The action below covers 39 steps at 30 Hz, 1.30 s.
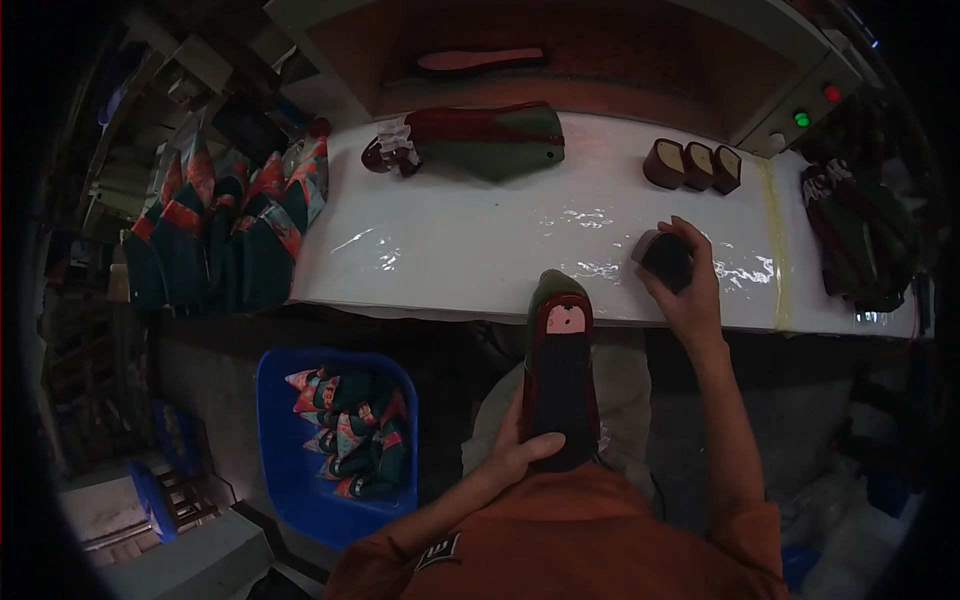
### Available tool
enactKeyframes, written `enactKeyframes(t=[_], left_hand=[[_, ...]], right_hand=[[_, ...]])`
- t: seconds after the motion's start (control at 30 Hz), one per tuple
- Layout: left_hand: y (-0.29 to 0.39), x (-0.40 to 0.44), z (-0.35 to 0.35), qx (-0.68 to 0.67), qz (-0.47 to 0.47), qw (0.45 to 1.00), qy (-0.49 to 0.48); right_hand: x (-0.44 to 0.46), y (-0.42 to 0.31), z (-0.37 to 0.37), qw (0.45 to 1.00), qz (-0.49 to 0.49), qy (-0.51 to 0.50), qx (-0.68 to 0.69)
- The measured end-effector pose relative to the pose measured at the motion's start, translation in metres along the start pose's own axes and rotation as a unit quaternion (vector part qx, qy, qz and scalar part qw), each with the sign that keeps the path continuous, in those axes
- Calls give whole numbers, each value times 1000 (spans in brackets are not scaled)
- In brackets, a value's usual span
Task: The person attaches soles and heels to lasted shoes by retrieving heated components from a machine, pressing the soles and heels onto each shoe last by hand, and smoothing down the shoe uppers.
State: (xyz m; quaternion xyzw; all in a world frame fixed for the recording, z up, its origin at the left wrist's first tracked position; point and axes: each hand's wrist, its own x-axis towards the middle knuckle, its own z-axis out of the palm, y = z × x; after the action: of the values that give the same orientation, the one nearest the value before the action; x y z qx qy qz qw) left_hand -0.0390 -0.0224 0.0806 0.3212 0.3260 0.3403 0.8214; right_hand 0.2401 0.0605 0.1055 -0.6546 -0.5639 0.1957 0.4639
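Note:
My left hand grips a dark red and green shoe, sole up, its thumb pressed on the black sole. A pinkish patch shows at the shoe's far end, the heel area. In my right hand is a dark shoe heel, held just above or on the white table, with fingers wrapped round it. Several similar dark red heels, including one heel with a tan top face, stand in a row behind that hand. Another red and green shoe lies on its side at the back of the table.
A light-coloured box with an open front and lit buttons holds a shoe sole. Green shoes with patterned wrapping stand at the left. More fill a blue basket below. Dark red and green shoes lie at right.

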Motion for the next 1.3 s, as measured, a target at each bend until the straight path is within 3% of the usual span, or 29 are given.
enactKeyframes(t=[0.07,0.13,0.27,0.37,0.5,1.07,1.3], left_hand=[[-2,0,-5,-33,-18,998,-55],[1,1,-1,-37,-21,998,-45],[-7,1,-6,-3,-17,999,-47],[1,6,0,14,26,998,-48],[7,4,-1,24,2,999,-44],[8,3,-3,17,-46,997,-54],[8,5,-5,54,-21,997,-55]], right_hand=[[-11,-9,-2,998,0,-8,62],[-25,-31,-2,988,-29,-15,149],[-47,-68,14,968,-213,-46,125],[-50,-79,28,963,-247,-52,90],[-45,-78,38,957,-279,-52,60],[-41,-81,39,958,-277,-57,40],[-43,-79,40,960,-273,-48,40]])
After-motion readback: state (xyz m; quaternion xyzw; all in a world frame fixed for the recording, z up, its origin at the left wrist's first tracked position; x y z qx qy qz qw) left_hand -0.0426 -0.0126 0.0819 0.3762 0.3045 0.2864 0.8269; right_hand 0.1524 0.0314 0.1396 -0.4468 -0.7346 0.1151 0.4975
